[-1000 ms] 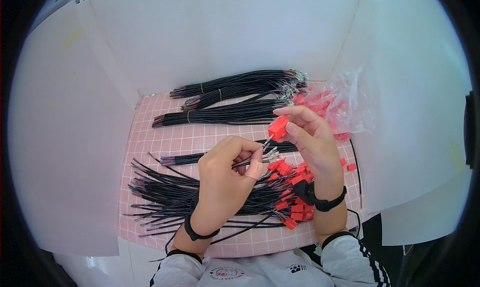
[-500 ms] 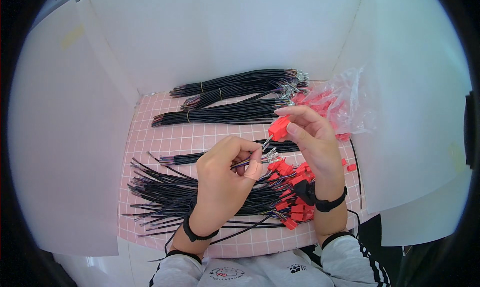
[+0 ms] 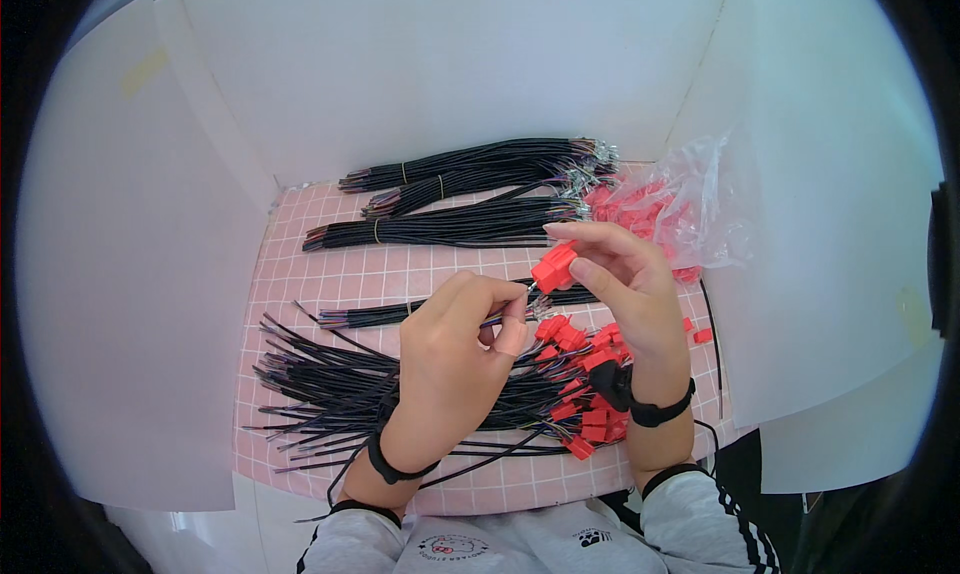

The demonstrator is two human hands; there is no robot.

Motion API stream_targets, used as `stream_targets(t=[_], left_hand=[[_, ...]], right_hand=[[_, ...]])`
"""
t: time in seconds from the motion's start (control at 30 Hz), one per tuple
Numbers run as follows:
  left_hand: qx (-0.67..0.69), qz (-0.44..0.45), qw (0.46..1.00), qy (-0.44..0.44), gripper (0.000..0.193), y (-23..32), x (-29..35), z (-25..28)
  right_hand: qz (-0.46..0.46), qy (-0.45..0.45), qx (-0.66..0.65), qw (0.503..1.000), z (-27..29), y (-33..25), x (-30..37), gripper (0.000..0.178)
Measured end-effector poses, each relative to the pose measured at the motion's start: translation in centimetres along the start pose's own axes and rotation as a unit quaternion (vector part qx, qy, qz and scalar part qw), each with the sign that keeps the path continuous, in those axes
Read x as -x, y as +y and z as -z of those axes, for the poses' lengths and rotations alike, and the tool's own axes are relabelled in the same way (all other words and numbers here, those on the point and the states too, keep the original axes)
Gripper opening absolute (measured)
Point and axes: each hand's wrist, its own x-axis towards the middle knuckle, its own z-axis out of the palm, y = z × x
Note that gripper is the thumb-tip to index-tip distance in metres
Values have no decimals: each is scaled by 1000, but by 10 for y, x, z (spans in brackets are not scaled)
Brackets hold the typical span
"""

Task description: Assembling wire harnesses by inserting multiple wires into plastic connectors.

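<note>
Head view, trainee: Which step is in hand?

Instructor: Judging by the pose, insertion of wires (image 3: 493, 321) into a red connector (image 3: 553, 267). The next move calls for a steady connector and straight alignment of the wire ends. Seating depth cannot be told.

Trainee: State of each grip?

Instructor: Left hand (image 3: 455, 336): thumb and finger pinched closed on the wires, close to their ends. Right hand (image 3: 640, 296): thumb and fingers parted only by the connector's width, holding its right side.

Trainee: Connector position?

Instructor: At the fingertips of the right grip, raised over the bench (image 3: 300, 284). It lies just far and right of the left fingertips; a short length of wire shows between. The tied bundles (image 3: 450, 232) are on the far side, the loose cables (image 3: 330, 374) on the near side.
</note>
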Motion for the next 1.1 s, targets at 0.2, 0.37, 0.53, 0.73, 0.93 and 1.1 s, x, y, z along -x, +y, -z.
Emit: stream_targets(t=[0.2,0.37,0.53,0.73,0.93,1.1], left_hand=[[5,0,1000,-4,9,0,0,-1],[22,17,1000,-14,8,-3,0,-2],[22,12,1000,-6,8,-5,0,-3],[15,33,999,-35,9,-5,0,-1],[75,87,993,-29,5,-5,2,-1],[63,54,996,-27,5,-9,2,-3]], right_hand=[[21,9,-7,1000,-4,-2,2,30],[7,18,-24,1000,1,1,2,26],[-12,15,-27,999,-2,4,2,24],[-11,19,-39,999,-2,6,1,23],[-8,22,-62,998,-2,6,0,22],[12,30,-48,998,-2,7,1,22]])
